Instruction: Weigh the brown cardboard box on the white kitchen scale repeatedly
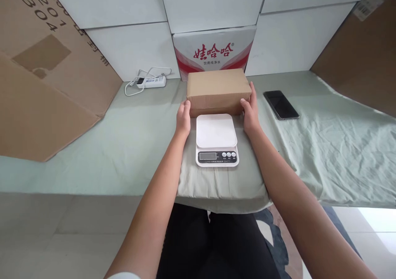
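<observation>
A closed brown cardboard box [216, 90] is held between my two hands, just behind the scale. My left hand [183, 117] grips its left front corner, the thumb up along the edge. At the right end my right hand [250, 107] wraps the side, with the thumb on the front face and the fingers reaching back. Directly in front of the box lies a white kitchen scale [216, 131] with a bare square platform; its display looks blank. Whether the box rests on the cloth or is slightly raised, I cannot tell.
A white box with red print [213, 50] stands behind, against white panels. A power strip with a white cable [151, 81] lies at the back left, a black phone [281, 104] to the right. Large cardboard sheets [46, 85] flank the green cloth [136, 147].
</observation>
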Demonstrator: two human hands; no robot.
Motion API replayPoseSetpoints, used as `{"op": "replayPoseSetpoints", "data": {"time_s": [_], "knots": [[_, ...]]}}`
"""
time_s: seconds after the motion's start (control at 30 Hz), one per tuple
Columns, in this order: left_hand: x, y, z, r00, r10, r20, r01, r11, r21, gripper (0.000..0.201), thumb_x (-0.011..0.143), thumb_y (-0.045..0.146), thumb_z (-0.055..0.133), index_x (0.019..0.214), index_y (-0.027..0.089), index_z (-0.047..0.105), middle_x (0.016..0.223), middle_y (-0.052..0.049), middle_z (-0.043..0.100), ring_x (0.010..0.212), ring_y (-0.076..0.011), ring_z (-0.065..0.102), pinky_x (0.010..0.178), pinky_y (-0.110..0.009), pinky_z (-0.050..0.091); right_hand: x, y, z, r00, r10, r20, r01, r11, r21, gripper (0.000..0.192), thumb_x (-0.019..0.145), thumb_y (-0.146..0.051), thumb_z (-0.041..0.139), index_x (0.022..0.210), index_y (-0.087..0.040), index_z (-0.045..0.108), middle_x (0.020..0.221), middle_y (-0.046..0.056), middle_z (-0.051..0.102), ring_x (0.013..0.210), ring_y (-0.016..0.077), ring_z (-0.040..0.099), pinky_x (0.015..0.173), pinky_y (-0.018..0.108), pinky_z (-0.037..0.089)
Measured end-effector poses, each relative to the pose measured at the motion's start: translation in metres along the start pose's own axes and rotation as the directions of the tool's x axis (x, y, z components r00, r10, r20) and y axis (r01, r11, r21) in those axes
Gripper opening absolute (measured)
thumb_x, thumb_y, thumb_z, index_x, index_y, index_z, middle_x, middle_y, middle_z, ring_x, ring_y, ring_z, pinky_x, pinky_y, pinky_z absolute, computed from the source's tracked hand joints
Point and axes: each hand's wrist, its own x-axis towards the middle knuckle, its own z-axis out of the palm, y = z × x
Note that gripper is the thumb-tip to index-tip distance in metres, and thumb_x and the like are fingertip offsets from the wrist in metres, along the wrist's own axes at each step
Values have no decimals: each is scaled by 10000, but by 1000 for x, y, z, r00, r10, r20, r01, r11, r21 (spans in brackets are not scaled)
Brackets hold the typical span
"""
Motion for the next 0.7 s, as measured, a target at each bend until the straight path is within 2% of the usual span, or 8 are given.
{"op": "replayPoseSetpoints", "data": {"time_s": [0.23, 0.47, 0.7], "knots": [[-1, 2, 1, 1000, -6, 16, 6, 1000, 25, 828, 942, 977, 637, 1322, 252, 759, 1414, -131, 836, 1456, -351, 753, 1263, -475, 588, 2, 3, -1, 1000, 14, 2, -14, 1000, 17, 1127, 844, -865, 689, 1807, -409, 323, 1945, 5, 401, 1847, 367, 334, 1565, 631, 196], [0, 3, 1, 1000, -3, 27, 3, 1000, 25, 849, 925, 985, 650, 1342, 252, 752, 1477, -128, 825, 1493, -358, 738, 1286, -472, 572, 1, -3, 1, 999, 36, -18, -36, 999, 34, 1178, 793, -889, 716, 1794, -391, 345, 1941, 22, 408, 1843, 367, 326, 1572, 608, 150], [-1, 4, 2, 999, -8, 33, 7, 1000, 25, 801, 956, 945, 657, 1347, 253, 752, 1496, -121, 820, 1499, -348, 733, 1301, -470, 556, -1, -10, 5, 999, 24, -29, -24, 1000, 8, 1158, 788, -939, 695, 1776, -419, 388, 1908, 13, 463, 1823, 381, 362, 1565, 629, 177]]}}
